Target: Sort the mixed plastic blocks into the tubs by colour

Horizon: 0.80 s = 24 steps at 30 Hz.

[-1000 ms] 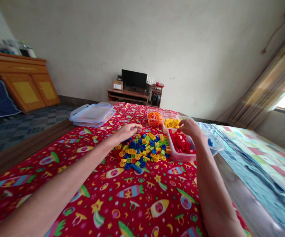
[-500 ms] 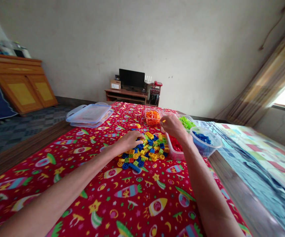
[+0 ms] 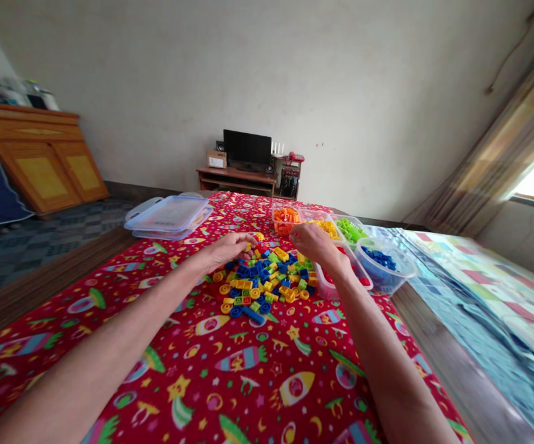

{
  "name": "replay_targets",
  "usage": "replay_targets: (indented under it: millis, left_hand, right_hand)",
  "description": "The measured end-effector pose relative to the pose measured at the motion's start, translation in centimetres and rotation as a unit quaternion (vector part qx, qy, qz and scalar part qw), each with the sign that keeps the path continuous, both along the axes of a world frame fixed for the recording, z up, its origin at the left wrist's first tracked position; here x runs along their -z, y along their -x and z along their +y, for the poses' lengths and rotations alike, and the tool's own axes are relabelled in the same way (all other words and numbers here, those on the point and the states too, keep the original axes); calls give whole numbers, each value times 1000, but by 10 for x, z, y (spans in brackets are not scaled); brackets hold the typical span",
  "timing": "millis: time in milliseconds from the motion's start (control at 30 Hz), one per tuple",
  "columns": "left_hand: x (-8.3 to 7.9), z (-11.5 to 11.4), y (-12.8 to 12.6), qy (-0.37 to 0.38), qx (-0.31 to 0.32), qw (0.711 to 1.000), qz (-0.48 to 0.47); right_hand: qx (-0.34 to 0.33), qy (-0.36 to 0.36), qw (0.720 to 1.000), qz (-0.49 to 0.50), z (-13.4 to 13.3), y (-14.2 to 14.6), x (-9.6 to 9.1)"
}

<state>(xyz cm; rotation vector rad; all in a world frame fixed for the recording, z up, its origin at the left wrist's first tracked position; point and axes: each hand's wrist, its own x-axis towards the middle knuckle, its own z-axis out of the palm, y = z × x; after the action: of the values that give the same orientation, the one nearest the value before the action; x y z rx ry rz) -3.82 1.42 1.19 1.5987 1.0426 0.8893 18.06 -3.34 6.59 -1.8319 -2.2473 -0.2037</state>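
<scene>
A loose pile of yellow, blue, green and red toy building blocks (image 3: 267,280) lies on the red patterned cloth (image 3: 276,345). At the pile's far left edge, my left hand (image 3: 230,248) is closed, with a small yellow block (image 3: 248,246) showing at its fingertips. My right hand (image 3: 314,242) hovers over the far right side of the pile, beside the boxes. Its fingers bend downward and are mostly hidden behind the back of the hand. Under my right wrist, a clear box of red blocks (image 3: 363,280) is partly covered.
Clear boxes hold orange blocks (image 3: 285,219), yellow blocks (image 3: 329,228) and green blocks (image 3: 351,230). A round tub (image 3: 390,280) with blue blocks stands at the right. Stacked plastic lids (image 3: 169,214) lie at the far left. A bed (image 3: 489,277) adjoins the table's right edge.
My right hand has moved left from the boxes toward the pile, uncovering the yellow blocks' box; the yellow block it showed is out of sight. My left hand has shifted left and farther away.
</scene>
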Motion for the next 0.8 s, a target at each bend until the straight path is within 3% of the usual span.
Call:
replay_targets:
  millis: [100, 300, 633, 800]
  left_hand:
    - [7, 5, 0, -20, 1, 1000, 19]
    - [16, 16, 6, -153, -36, 975, 158]
    - [10, 18, 0, -256, -32, 954, 151]
    - [20, 40, -8, -223, 25, 938, 263]
  right_hand:
    - [-2, 8, 1000, 1, 0, 2, 1]
    - [-11, 12, 1000, -1, 0, 3, 3]
    - [-8, 6, 1000, -1, 0, 5, 2]
    - [-19, 2, 1000, 19, 3, 7, 6]
